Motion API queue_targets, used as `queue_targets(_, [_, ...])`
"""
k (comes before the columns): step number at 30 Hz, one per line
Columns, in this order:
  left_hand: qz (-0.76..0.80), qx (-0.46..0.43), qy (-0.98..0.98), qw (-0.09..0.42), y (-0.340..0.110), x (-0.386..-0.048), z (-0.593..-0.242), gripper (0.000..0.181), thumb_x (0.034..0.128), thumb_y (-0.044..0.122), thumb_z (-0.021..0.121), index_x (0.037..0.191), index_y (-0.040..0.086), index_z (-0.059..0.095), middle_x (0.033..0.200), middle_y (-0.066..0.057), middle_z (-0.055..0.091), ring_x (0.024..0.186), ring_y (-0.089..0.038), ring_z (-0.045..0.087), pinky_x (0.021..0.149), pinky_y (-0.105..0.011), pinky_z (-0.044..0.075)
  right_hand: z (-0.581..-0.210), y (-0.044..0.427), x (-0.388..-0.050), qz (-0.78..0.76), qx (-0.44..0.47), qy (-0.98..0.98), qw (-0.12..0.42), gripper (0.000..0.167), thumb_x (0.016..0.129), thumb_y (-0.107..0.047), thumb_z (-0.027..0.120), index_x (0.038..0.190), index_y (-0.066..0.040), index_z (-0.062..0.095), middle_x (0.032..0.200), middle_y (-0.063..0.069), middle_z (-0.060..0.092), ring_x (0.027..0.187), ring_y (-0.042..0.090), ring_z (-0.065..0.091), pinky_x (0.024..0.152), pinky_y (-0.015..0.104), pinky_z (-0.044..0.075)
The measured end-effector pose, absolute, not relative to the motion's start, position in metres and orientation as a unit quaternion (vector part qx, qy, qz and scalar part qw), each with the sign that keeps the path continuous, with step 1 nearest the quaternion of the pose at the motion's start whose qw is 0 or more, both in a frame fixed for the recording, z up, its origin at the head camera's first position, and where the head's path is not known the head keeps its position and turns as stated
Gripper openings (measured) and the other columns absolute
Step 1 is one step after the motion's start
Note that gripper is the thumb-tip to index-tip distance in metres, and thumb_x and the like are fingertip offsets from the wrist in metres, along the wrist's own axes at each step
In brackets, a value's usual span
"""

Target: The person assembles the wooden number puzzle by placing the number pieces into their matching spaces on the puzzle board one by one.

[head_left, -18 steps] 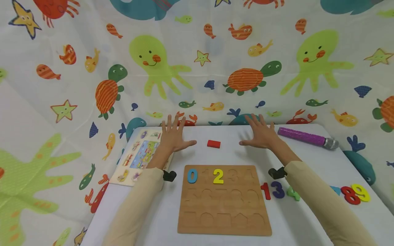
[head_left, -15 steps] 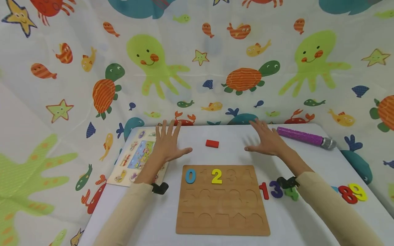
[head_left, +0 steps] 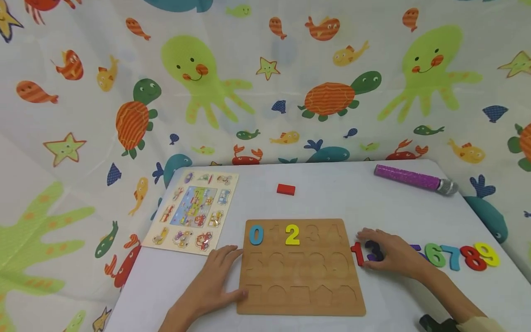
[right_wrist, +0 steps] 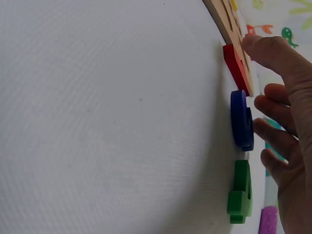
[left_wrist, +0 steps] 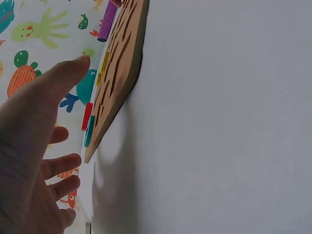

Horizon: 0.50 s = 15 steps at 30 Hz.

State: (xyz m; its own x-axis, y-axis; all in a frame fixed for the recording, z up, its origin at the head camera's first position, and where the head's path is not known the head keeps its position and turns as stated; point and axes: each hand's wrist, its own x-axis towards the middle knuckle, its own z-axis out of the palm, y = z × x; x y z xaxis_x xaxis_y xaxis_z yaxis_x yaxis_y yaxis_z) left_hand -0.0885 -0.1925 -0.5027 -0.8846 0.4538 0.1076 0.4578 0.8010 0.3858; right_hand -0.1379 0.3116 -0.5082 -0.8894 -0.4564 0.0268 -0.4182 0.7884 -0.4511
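Observation:
My left hand [head_left: 207, 283] is at the left edge of a wooden number puzzle board [head_left: 301, 279], its thumb over the lower left edge and its fingers extended. A blue 0 [head_left: 256, 235] and a yellow 2 [head_left: 292, 235] sit in the board's top row. Right of the board, my right hand [head_left: 400, 256] hovers with bent fingers and thumb apart over a red number 1 [head_left: 357, 254] and a dark blue 3 [head_left: 374, 251]. In the right wrist view nothing is pinched, and a green 4 [right_wrist: 240, 190] lies beyond the 3 [right_wrist: 240, 121].
A row with a green 6 [head_left: 434, 255], a light blue 7 [head_left: 453, 258], a red 8 [head_left: 473, 258] and a yellow 9 [head_left: 487, 254] lies to the right. Farther back are a picture puzzle [head_left: 226, 221], a red block [head_left: 286, 189] and a purple microphone [head_left: 408, 177].
Both hands have come down and back from above the far part of the table. The left has reached the board's left edge, the right the loose numbers 1 and 3.

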Motion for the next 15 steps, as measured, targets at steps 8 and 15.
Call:
queue_targets(8, [-0.23, -0.234, -0.945, 0.002, -0.19, -0.08, -0.516, 0.092, 0.0763, 0.072, 0.067, 0.146, 0.016, 0.046, 0.148, -0.002, 0.041, 0.138, -0.022, 0.032, 0.116, -0.05, 0.021, -0.515, 0.312, -0.131, -0.242, -0.232, 0.942, 0.028, 0.071, 0.071, -0.059, 0.081, 0.128, -0.02, 0.064, 0.134, 0.012, 0.059, 0.124, 0.043, 0.052, 0.096, 0.062, 0.044])
queue_targets(15, [-0.223, -0.225, -0.948, -0.008, -0.189, -0.078, -0.516, 0.094, 0.0759, 0.074, 0.066, 0.147, 0.015, 0.046, 0.148, -0.001, 0.042, 0.134, -0.02, 0.035, 0.114, -0.045, 0.03, -0.522, 0.314, -0.131, -0.229, -0.204, 0.95, 0.051, 0.08, 0.069, -0.07, 0.074, 0.133, -0.024, 0.061, 0.145, 0.016, 0.049, 0.13, 0.046, 0.043, 0.098, 0.067, 0.039])
